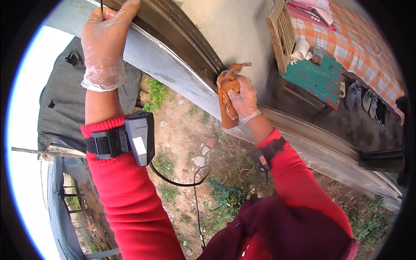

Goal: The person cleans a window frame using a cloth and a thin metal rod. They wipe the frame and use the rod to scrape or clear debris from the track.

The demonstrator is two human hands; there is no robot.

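Observation:
My right hand (244, 97), in a clear plastic glove, grips a bunched orange-brown cloth (229, 112) with a pale stitched edge. The cloth rests against the dark metal window frame (182, 48), over its grooved track. High on the left, my left hand (105, 45) wears a similar glove, loose at the wrist. It is raised by the upper stretch of the frame, thumb along the metal. Its fingertips are partly hidden and cut off by the picture's edge, so its hold cannot be made out. A thin dark rod or cord (101, 8) shows beside its fingers.
Black devices are strapped to my left wrist (140, 138) and right wrist (261, 159); a cable (182, 184) hangs from the left one. Inside stand a worn green chair (312, 73) and a bed with a checked cover (354, 42), shoes (354, 94) beneath. Outside lies weedy ground (182, 136).

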